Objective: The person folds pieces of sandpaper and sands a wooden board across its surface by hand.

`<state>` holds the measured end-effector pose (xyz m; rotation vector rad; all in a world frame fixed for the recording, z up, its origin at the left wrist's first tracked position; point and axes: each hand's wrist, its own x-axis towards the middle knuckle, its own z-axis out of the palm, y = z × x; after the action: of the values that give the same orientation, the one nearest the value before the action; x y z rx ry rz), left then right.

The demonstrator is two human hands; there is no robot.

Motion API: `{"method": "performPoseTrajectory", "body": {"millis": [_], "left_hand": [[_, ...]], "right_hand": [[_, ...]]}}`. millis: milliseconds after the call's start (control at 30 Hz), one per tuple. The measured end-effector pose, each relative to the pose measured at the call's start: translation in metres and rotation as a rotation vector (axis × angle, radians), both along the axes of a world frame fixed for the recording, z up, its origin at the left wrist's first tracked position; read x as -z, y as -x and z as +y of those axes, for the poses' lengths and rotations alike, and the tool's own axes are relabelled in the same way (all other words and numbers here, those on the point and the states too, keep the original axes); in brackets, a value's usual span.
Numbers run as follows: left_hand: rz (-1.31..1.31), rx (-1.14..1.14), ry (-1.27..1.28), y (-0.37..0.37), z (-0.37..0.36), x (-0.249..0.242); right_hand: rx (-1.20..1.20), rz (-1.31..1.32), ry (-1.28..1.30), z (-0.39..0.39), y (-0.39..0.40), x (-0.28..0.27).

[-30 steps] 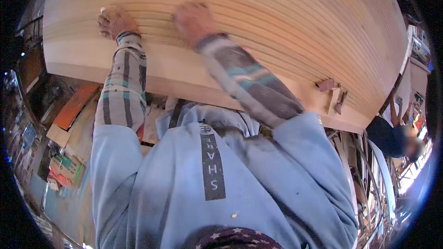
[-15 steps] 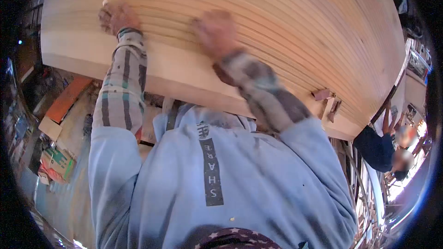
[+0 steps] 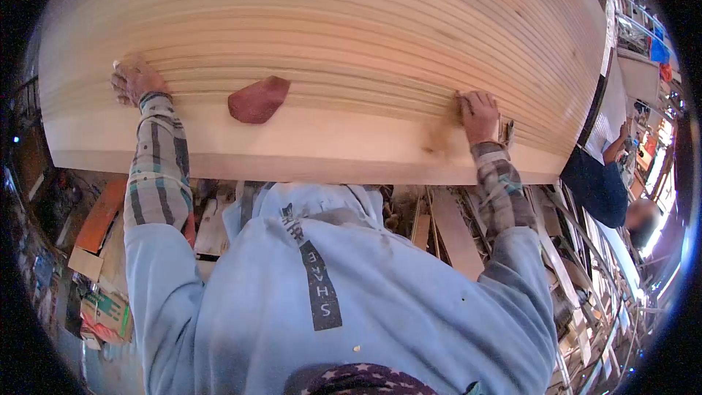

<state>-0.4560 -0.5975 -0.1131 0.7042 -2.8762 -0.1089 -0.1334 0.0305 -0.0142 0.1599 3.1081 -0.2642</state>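
A wide pale wooden panel (image 3: 344, 132) with long parallel grooves lies before me. My left hand (image 3: 139, 82) rests on its grooved face at the left, fingers apart and slightly bent, a small whitish patch at one fingertip. A reddish-brown piece of sandpaper (image 3: 259, 100) lies loose on the panel between my hands. Near the panel's right end, my right hand (image 3: 479, 115) is closed, fingers curled down over the grooves. A dark edge shows by its fingertips, but what it grips is hidden. Just right of that hand stands a small brownish piece (image 3: 507, 130).
Below the panel's near edge are wooden boards (image 3: 455, 230) and scrap. An orange board (image 3: 100, 213) and a green-and-red box (image 3: 106, 313) are at the lower left. Another person in a dark sleeve (image 3: 596, 184) is at the right, beyond the panel's end.
My right hand has moved right, to where two small brownish pieces lay. The sandpaper now lies uncovered on the panel. My left hand remains on the panel; the whole view has shifted.
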Motion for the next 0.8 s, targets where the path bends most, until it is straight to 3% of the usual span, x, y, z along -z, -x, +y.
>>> {"method": "performPoseTrajectory", "body": {"millis": [167,200,267,333,400,433,500,600,667,733,767,800], "left_hand": [[0.034,0.026,-0.07,0.002,-0.017,0.008],[0.067,0.248,0.003,-0.001,-0.036,0.031],[0.114,0.576,-0.219,-0.02,-0.022,0.041],[0.083,0.716,-0.639,-0.073,0.035,0.024],[0.021,0.909,-0.593,-0.139,0.097,-0.027],[-0.007,1.057,-0.419,-0.159,0.122,-0.057],[-0.038,1.086,-0.468,-0.183,0.13,-0.064],[-0.016,1.15,-0.379,-0.165,0.128,-0.07],[-0.12,1.102,-0.326,-0.128,0.143,-0.075],[0.086,1.085,-0.498,-0.076,0.198,-0.116],[0.045,0.959,-0.585,-0.045,0.211,-0.101],[0.06,1.007,-0.578,-0.019,0.235,-0.114]], "right_hand": [[-0.155,0.281,0.26,-0.142,0.082,0.037],[-0.178,0.282,0.341,-0.166,0.101,0.036],[-0.165,0.23,0.339,-0.182,0.115,0.032],[-0.139,0.213,0.3,-0.135,0.083,0.042],[-0.087,0.137,0.232,-0.063,0.038,0.022],[-0.114,0.059,0.225,-0.015,0.015,0.024],[0.081,0.049,0.039,0.041,-0.024,0.013],[0.174,0.091,0.058,0.025,-0.011,0.016],[-0.052,0.131,0.262,-0.04,0.024,0.02],[-0.076,0.197,0.48,-0.119,0.074,0.054],[-0.145,0.227,0.582,-0.16,0.102,0.045],[-0.225,0.278,0.564,-0.195,0.127,0.058]]}}
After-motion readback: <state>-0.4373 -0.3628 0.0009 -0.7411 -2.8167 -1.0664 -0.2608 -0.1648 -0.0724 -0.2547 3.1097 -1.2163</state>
